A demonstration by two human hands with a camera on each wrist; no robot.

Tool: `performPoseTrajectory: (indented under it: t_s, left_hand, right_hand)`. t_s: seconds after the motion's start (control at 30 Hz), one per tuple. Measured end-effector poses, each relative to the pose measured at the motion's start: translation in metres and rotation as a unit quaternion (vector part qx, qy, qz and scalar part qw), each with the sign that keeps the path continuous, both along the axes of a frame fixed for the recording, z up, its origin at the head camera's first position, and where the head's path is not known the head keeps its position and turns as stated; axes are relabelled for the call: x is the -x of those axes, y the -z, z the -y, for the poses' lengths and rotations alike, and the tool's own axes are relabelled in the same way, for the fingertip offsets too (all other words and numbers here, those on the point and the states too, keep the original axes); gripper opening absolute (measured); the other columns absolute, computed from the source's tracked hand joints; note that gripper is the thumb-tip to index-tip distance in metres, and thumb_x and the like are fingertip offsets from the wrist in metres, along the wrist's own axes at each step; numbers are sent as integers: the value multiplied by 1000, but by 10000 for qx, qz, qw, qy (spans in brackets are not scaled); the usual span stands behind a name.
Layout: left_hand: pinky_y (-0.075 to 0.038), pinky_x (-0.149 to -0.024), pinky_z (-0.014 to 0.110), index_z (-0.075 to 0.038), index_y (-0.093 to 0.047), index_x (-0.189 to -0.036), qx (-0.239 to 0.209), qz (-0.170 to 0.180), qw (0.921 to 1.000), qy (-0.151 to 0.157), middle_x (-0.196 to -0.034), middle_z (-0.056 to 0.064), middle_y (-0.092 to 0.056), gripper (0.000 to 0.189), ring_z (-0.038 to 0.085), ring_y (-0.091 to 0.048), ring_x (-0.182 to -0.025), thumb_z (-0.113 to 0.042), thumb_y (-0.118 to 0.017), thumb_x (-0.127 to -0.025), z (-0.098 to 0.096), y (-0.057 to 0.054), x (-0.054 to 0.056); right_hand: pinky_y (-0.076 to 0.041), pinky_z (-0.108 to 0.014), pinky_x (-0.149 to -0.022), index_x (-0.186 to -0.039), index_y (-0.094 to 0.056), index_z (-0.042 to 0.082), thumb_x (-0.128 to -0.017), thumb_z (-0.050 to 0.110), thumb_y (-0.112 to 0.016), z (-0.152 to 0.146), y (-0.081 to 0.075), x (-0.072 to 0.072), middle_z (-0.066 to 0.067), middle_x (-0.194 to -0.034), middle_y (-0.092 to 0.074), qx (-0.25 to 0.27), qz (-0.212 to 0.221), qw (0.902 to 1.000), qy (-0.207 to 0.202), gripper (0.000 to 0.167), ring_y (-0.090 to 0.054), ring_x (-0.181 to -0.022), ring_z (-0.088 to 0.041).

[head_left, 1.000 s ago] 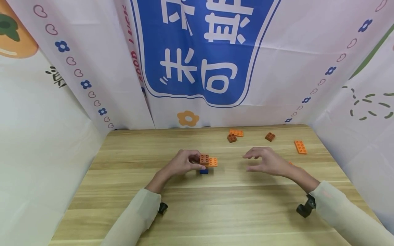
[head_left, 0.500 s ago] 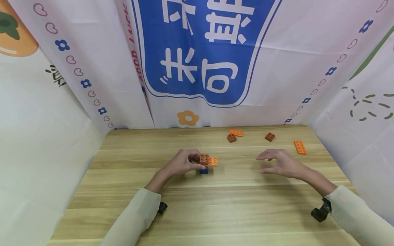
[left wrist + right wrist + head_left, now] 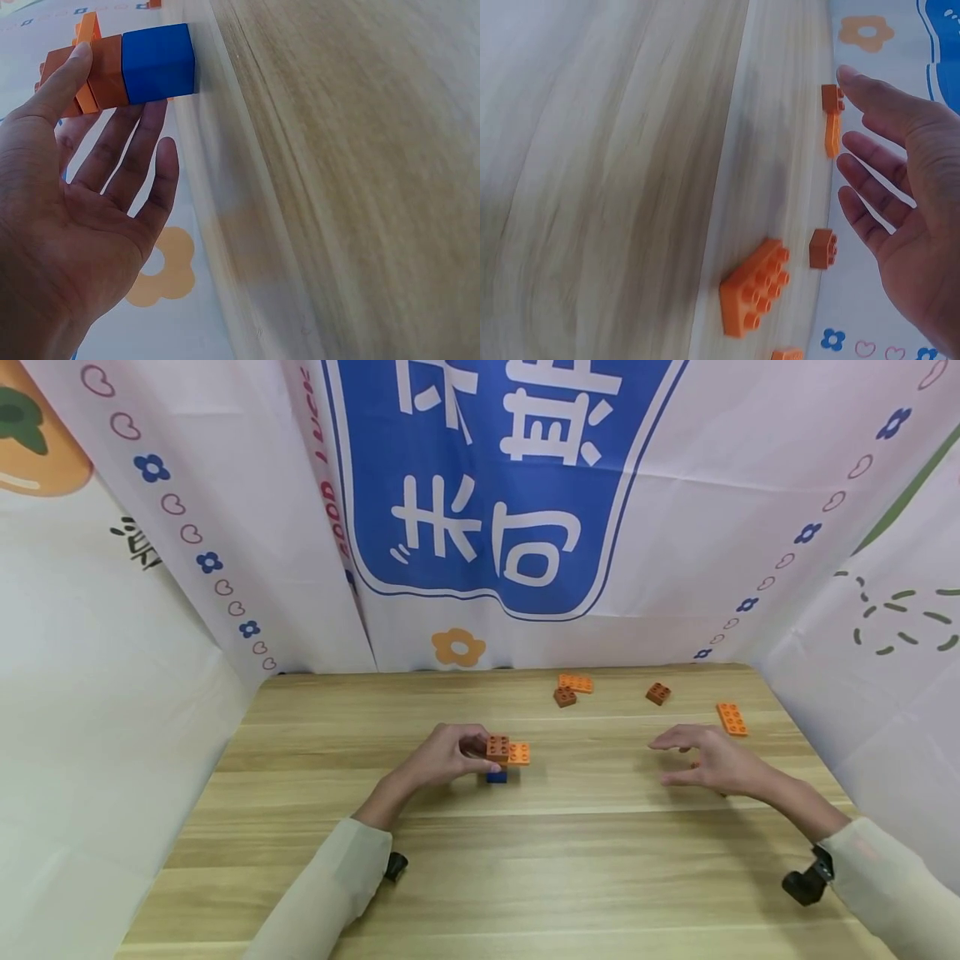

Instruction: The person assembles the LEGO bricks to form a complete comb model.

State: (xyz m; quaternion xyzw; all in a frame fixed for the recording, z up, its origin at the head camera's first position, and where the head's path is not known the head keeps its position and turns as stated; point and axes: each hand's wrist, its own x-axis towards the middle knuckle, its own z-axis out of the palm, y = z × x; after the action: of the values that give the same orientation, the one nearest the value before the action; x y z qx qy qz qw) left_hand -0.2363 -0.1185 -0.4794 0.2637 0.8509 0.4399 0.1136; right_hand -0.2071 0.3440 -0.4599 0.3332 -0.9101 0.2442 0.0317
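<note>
My left hand (image 3: pixel 446 756) pinches a stack of toy building bricks between thumb and fingers. From the bottom up, the stack has a blue brick (image 3: pixel 159 64), a brown brick (image 3: pixel 110 73), an orange plate (image 3: pixel 519 754) that juts out to the right, and another brown brick (image 3: pixel 497 748) on top. My right hand (image 3: pixel 716 762) hovers over the table's right side, fingers loosely bent and holding nothing. Beneath it lies an orange studded brick (image 3: pixel 754 289), mostly hidden by the hand in the head view.
Toward the back of the wooden table (image 3: pixel 450 877) lie an orange plate (image 3: pixel 576 683) with a brown brick (image 3: pixel 565 697) against it, and another brown brick (image 3: pixel 658 693). Farther right is a second orange plate (image 3: pixel 732 719). Printed cloth (image 3: pixel 675 552) hangs around the back and sides.
My right hand has moved right, away from the stack, and now hovers over the orange brick. My left hand and the stack have stayed in place.
</note>
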Motion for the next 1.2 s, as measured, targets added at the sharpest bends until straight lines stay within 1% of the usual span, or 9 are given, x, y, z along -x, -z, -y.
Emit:
performPoseTrajectory:
  t_s: [0.17,0.23,0.37,0.53,0.77,1.0,1.2]
  left_hand:
    - [-60,-87,34,-16,-74,-104,11,10,10000,4,-104,-3,-77,22,11,-71,-95,-29,-87,-92,0,0,0]
    - [-60,-87,34,-16,-74,-104,8,-2,10000,17,-104,-3,-77,22,11,-71,-95,-29,-87,-92,0,0,0]
    - [-60,-87,33,-16,-75,-105,12,-63,10000,26,-104,-3,-77,22,11,-71,-95,-29,-87,-91,0,0,0]
    - [-60,-87,33,-16,-75,-106,62,-105,9999,-3,-104,-3,-77,23,11,-71,-95,-29,-87,-91,0,-1,1]
    - [-60,-87,33,-17,-75,-106,41,-88,10000,1,-104,-3,-76,23,11,-71,-95,-30,-87,-91,0,-2,0]
    - [-60,-86,33,-16,-75,-107,-17,-60,10000,54,-104,-3,-77,24,11,-71,-94,-30,-87,-91,0,-1,-1]
    - [-60,-86,32,-16,-75,-105,-45,-73,10000,43,-104,-3,-77,23,11,-71,-94,-30,-87,-91,0,0,-1]
  right_hand:
    - [-62,-49,-84,-123,-77,6,-80,20,-95,-11,0,-2,-8,-120,-76,-64,275,9994,212,49,-73,-106,-31]
    - [-62,-47,-83,-123,-77,4,-80,19,-95,-16,1,-2,-9,-120,-76,-50,277,9993,266,49,-73,-104,-31]
    - [-62,-44,-80,-122,-76,3,-80,17,-95,-24,3,-3,-10,-119,-76,-23,163,9996,241,49,-73,-101,-32]
    - [-62,-42,-78,-121,-77,3,-78,18,-96,-35,6,-3,-10,-118,-76,-171,-17,9997,196,48,-74,-99,-31]
    - [-62,-38,-77,-119,-78,2,-76,20,-97,-48,9,-3,-13,-118,-76,-279,95,9992,256,50,-73,-98,-30]
    - [-61,-34,-75,-117,-78,3,-73,20,-99,-58,16,-5,-15,-116,-75,-269,-55,9989,369,52,-73,-95,-28]
    - [-61,-34,-73,-118,-77,1,-71,20,-100,-64,20,-4,-17,-117,-74,-267,-31,9989,372,56,-71,-95,-30]
